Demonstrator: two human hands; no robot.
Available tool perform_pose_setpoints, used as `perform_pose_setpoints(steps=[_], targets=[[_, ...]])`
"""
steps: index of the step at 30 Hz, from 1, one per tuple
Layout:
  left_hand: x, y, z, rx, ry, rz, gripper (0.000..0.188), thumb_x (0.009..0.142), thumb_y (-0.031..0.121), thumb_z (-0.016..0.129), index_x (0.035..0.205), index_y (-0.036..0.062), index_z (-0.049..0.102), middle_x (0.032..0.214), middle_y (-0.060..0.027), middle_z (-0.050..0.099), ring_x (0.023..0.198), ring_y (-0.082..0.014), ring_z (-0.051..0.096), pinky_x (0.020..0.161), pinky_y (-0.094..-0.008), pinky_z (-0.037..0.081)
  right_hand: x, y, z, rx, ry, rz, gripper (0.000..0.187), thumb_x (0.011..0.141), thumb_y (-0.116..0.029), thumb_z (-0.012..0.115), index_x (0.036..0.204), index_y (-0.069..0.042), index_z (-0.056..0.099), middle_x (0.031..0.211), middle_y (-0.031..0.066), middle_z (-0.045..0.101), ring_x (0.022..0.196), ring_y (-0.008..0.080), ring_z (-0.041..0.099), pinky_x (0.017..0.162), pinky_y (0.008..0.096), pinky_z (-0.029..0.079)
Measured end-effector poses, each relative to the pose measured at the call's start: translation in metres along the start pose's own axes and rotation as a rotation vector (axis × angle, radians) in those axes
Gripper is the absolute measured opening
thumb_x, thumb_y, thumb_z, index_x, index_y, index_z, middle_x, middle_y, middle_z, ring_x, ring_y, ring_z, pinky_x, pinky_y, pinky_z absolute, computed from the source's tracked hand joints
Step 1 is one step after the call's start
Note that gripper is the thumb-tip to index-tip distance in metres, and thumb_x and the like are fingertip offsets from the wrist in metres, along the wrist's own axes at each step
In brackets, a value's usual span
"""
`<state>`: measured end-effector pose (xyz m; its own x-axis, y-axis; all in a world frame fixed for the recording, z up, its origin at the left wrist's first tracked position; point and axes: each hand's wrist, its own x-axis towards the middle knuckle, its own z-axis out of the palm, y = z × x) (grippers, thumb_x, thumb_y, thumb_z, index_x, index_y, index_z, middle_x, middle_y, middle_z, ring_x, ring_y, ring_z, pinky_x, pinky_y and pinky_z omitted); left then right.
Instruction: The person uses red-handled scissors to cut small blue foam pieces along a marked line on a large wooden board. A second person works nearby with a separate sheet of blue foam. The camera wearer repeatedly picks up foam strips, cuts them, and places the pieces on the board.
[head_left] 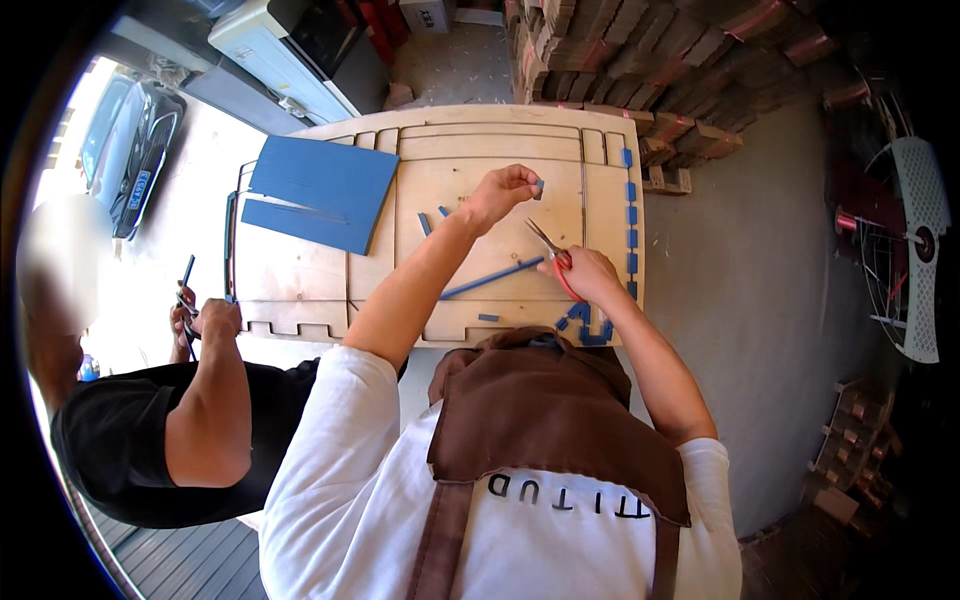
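Note:
Over the middle of the wooden board, my left hand (497, 196) pinches a small blue foam-like piece (539, 188) between thumb and fingers. Closer to me, my right hand (588, 273) grips red-handled scissors (564, 262), their blades pointing up and left, a little apart. A long blue strip (490, 279) runs up to the right hand; whether the fingers touch it I cannot tell. Several short blue pieces (632, 215) line the board's right edge, and more cut pieces (573, 314) cluster at its near right corner. One short blue piece (488, 318) lies alone near the front.
Large blue sheets (325, 185) cover the board's far left. The wooden board (490, 145) has dark grooved lines and a notched front edge. On the left a co-worker in black (180, 440) handles a blue strip. Stacked cardboard (620, 50) stands behind; a wheeled white-and-red object (915, 240) is at right.

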<state>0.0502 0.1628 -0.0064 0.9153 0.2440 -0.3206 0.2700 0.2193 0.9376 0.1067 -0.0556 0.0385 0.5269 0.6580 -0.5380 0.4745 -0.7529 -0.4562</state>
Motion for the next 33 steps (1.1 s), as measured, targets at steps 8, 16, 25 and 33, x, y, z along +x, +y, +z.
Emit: perform_pose_setpoints(steps=[8,16,25,33], targets=[[-0.061,0.003,0.021,-0.646,0.129,-0.116,0.009,0.093,0.012,0.063,0.101,0.0134,0.06,0.091,0.0019,0.062,0.085,-0.0118,0.06,0.076,-0.0271,0.047,0.012,-0.021,-0.004,0.651,0.341,-0.309,0.029,0.079,-0.016,0.078,0.093,-0.004,0.055,0.082,0.0094,0.065,0.074,0.0188,0.063,0.069,0.0307,0.051],[-0.105,0.003,0.052,-0.691,0.303,-0.082,0.005,0.092,0.01,0.064,0.096,0.01,0.06,0.089,0.0014,0.062,0.081,-0.0104,0.06,0.074,-0.0254,0.049,0.012,-0.029,-0.01,0.72,0.105,-0.48,0.024,0.082,-0.01,0.075,0.091,-0.004,0.054,0.08,0.0026,0.063,0.072,0.0088,0.057,0.067,0.0244,0.049],[-0.137,-0.012,0.124,-0.758,0.628,-0.066,0.008,0.091,0.009,0.065,0.098,0.0095,0.061,0.088,0.0007,0.064,0.079,-0.0105,0.062,0.073,-0.0247,0.051,0.006,0.012,-0.022,0.702,-0.222,-0.64,0.019,0.085,-0.009,0.071,0.095,-0.003,0.055,0.081,0.0054,0.066,0.072,0.0111,0.06,0.067,0.0271,0.05],[-0.151,-0.025,0.201,-0.784,0.889,0.001,0.011,0.09,0.01,0.067,0.099,0.0093,0.06,0.089,0.0004,0.064,0.079,-0.0107,0.062,0.071,-0.0239,0.051,-0.013,0.043,-0.024,0.399,-0.134,-0.88,0.022,0.082,-0.004,0.066,0.101,-0.003,0.054,0.084,0.0187,0.064,0.079,0.038,0.064,0.068,0.0393,0.052]])
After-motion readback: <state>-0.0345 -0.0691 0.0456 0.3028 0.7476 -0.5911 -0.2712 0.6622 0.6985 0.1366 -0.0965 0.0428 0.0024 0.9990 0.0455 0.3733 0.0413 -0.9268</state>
